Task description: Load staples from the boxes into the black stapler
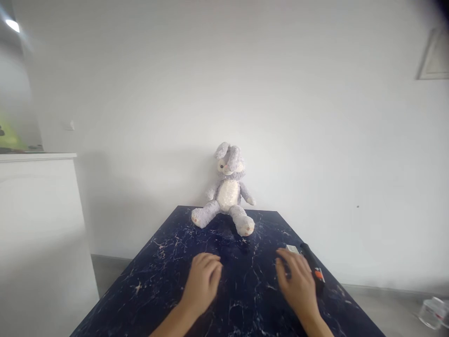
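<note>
A grey plush rabbit [228,193] with a white belly sits upright at the far end of the dark blue marbled table [157,267], against the wall. My left hand [203,280] is over the table's near middle, fingers curled loosely, with nothing visible in it. To the right, my right hand [296,281] has its fingers bent and the thumb apart; nothing shows in its grasp. Just beyond its fingertips lies a small white object [292,249], partly hidden by the hand. Beside that hand is a black object with an orange part [318,274].
A white counter or cabinet [38,224] stands left of the table. The pale wall [315,117] rises directly behind the table's far edge. On the floor at the lower right is a clear plastic container [432,312].
</note>
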`<state>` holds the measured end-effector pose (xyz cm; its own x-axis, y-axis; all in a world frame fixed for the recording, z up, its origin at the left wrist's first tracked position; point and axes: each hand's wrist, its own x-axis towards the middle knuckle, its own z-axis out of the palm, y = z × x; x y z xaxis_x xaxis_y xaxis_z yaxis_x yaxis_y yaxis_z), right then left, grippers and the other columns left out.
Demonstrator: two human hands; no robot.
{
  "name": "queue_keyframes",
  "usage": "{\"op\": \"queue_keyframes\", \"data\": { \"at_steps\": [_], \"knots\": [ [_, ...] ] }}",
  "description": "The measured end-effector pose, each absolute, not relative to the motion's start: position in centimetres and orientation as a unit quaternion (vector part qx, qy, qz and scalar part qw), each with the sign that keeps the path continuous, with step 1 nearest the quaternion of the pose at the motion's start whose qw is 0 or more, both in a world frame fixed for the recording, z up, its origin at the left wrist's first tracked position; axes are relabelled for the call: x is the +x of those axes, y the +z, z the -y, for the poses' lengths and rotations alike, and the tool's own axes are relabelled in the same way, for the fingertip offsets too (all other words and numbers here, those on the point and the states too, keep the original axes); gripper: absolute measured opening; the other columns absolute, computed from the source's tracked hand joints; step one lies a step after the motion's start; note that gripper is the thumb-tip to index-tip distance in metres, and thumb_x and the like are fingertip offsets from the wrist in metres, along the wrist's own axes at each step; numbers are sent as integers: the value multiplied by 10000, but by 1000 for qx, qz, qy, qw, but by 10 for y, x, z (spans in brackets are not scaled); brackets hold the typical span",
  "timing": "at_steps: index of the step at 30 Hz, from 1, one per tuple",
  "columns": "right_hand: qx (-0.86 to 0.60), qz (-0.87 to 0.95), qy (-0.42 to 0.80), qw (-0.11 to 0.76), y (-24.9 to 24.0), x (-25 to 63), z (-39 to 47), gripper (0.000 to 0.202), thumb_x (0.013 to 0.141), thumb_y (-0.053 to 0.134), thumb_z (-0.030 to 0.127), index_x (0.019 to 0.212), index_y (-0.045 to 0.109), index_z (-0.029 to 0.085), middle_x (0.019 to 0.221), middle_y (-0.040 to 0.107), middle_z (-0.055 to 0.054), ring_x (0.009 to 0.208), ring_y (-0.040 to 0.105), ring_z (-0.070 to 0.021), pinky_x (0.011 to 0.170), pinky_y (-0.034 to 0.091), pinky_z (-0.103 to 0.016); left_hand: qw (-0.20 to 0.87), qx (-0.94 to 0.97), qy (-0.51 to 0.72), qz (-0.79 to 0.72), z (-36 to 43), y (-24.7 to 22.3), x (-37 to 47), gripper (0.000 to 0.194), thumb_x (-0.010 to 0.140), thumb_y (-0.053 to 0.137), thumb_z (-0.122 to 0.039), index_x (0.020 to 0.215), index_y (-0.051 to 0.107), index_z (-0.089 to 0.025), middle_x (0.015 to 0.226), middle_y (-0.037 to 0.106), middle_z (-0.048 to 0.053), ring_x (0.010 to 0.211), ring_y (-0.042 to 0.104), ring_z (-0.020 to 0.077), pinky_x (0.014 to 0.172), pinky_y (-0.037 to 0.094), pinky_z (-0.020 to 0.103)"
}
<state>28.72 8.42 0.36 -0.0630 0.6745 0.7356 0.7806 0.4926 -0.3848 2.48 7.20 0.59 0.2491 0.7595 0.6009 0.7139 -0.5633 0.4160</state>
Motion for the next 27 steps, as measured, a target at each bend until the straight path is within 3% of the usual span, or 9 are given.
{"op": "queue_keyframes", "data": {
  "at_steps": [2, 4, 6, 8, 12, 20, 27],
  "knots": [
    [-597, 602, -132, 514, 5, 325, -91, 427, 948, 406, 446, 1165, 644, 166, 1218, 649, -169, 1222, 538, -333, 1088, 374, -517, 21, 769, 416, -486, -72, 12, -6, 328, 995, 431, -334, 950, 743, -245, 1089, 726, 68, 1099, 597, 260, 1023, 442, 462],
    [-695, 484, -132, 515, 3, 361, -94, 573, 927, 366, 497, 1302, 548, 104, 1323, 582, -215, 1286, 484, -374, 1078, 367, -530, 34, 749, 415, -516, -72, 9, -45, 345, 986, 441, -410, 938, 746, -257, 1057, 734, 61, 1076, 621, 267, 1005, 466, 441],
    [-775, 425, -36, 467, -1, 388, -98, 681, 914, 339, 544, 1403, 452, 84, 1314, 595, -234, 1220, 555, -387, 979, 447, -505, 72, 718, 413, -555, -71, 0, -86, 366, 965, 458, -487, 936, 746, -263, 1072, 738, 50, 1078, 641, 267, 1006, 483, 408],
    [-809, 449, 60, 374, -7, 402, -104, 714, 881, 360, 573, 1379, 487, 77, 1228, 654, -235, 1124, 623, -396, 893, 487, -471, 122, 668, 421, -602, -70, -7, -122, 406, 944, 456, -553, 994, 737, -264, 1082, 749, 44, 1072, 666, 271, 985, 507, 381],
    [-807, 507, 105, 284, -18, 407, -115, 629, 878, 365, 548, 1312, 561, 137, 1034, 734, -172, 978, 682, -375, 803, 495, -424, 194, 572, 448, -659, -70, -7, -154, 474, 918, 437, -602, 1016, 724, -238, 984, 779, 37, 1013, 711, 273, 929, 542, 345],
    [-771, 544, 116, 310, -24, 379, -119, 598, 865, 397, 537, 1299, 601, 181, 1027, 748, -126, 945, 697, -331, 772, 496, -367, 203, 644, 404, -617, -74, -1, -133, 432, 956, 414, -554, 1007, 705, -239, 1085, 758, 53, 1086, 688, 251, 935, 508, 291],
    [-671, 613, 179, 378, -21, 255, -105, 479, 842, 499, 487, 1193, 667, 209, 1028, 762, -76, 943, 716, -263, 797, 496, -290, 199, 659, 401, -605, -77, -6, -137, 392, 958, 419, -514, 940, 706, -249, 1057, 753, 67, 1033, 691, 250, 872, 500, 280]
  ]
}}
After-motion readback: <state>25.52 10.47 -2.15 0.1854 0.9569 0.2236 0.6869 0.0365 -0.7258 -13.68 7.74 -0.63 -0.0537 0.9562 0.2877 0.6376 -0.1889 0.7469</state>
